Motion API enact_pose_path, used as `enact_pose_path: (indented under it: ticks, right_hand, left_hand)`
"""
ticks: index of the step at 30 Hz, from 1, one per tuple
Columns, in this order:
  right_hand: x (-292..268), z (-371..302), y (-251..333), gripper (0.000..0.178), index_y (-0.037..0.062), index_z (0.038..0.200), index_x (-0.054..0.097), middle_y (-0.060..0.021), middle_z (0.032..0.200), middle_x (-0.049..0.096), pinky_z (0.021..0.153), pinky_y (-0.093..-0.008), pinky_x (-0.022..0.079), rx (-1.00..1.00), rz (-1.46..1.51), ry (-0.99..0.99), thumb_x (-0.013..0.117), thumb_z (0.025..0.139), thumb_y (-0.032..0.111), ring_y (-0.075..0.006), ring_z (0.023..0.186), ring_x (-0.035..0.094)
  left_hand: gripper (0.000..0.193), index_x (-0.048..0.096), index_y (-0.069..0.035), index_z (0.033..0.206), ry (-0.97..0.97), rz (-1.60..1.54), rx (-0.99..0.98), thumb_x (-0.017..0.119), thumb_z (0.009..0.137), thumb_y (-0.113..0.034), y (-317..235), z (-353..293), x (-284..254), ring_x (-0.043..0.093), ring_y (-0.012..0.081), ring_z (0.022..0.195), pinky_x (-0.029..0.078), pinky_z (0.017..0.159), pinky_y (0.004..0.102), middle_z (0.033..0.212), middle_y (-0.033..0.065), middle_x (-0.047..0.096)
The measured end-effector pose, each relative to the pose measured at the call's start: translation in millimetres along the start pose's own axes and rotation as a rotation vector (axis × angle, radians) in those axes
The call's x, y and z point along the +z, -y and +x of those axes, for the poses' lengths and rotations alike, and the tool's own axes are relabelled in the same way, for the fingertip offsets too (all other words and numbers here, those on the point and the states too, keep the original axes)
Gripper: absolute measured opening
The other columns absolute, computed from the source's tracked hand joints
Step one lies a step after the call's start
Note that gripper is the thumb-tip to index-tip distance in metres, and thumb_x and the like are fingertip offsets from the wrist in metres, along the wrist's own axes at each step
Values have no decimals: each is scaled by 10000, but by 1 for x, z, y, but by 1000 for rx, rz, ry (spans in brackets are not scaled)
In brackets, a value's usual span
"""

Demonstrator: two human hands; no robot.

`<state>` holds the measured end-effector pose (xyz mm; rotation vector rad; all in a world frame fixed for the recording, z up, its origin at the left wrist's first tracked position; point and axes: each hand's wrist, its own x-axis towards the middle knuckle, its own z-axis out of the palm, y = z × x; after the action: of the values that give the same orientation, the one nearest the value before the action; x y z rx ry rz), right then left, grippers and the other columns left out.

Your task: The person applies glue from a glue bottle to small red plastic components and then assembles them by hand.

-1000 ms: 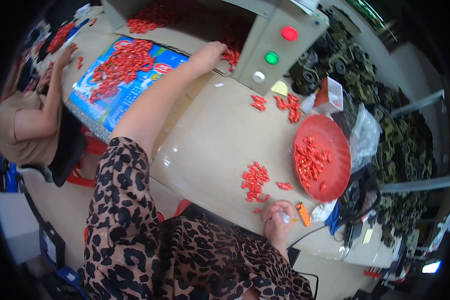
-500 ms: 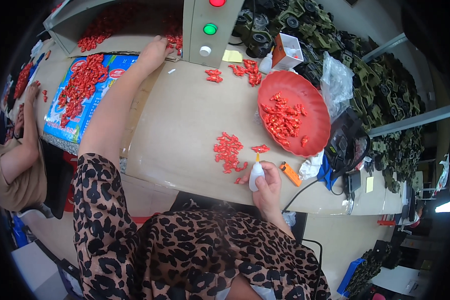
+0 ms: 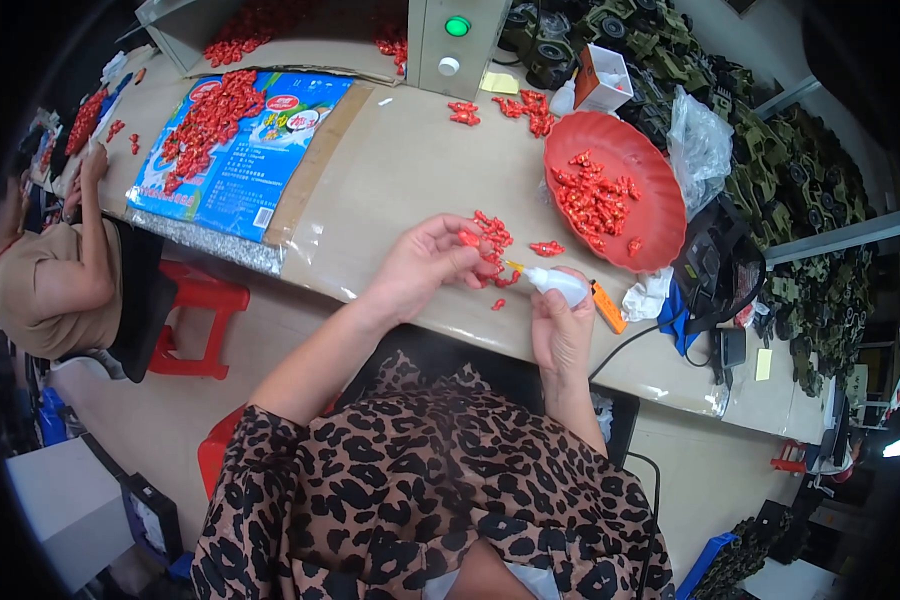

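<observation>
Red piece [image 3: 469,239] between fingertips [image 3: 459,261] of left hand [image 3: 417,265]; bottle [image 3: 562,286] in right hand [image 3: 562,332]

The right fingers [image 3: 561,317] grip a white bottle [image 3: 560,283].

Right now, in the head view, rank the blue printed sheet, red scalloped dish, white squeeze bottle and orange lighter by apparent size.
Largest to smallest:
1. blue printed sheet
2. red scalloped dish
3. white squeeze bottle and orange lighter: too close to rank, since the right hand partly covers the bottle.
</observation>
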<state>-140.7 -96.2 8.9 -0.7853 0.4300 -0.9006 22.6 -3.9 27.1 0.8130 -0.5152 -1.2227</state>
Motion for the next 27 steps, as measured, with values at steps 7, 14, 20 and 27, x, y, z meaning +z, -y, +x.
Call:
enact_pose_path:
  ticks: [7,14,20,27]
  right_hand:
    - [7,-1,7,241,31,976,434,-80,913,512,588,-234,397,42,108,85,565,773,39,-135,704,504]
    - [1,-5,-7,268,13,945,444,-98,931,484,668,-235,441,-243,-357,168,613,737,21,-133,779,509]
    - [1,-11,-10,267,27,934,435,-95,937,473,663,-224,418,-441,-502,220,618,742,57,-133,767,488]
    - [3,-15,-10,292,7,960,402,-109,955,424,694,-241,438,-440,-524,206,604,756,60,-151,805,498]
  left_hand:
    - [224,505,-9,943,-118,161,182,586,738,32,32,-14,9,546,104,816,449,754,227,911,64,566]
    - [225,475,20,948,-180,262,263,565,746,55,44,-13,7,548,116,833,458,762,227,896,84,557]
    - [196,473,23,917,-223,267,320,572,749,40,49,-13,7,560,112,794,470,724,214,862,85,559]
    - [191,486,26,901,-253,336,339,584,737,45,50,-14,6,560,115,788,469,709,219,850,81,559]
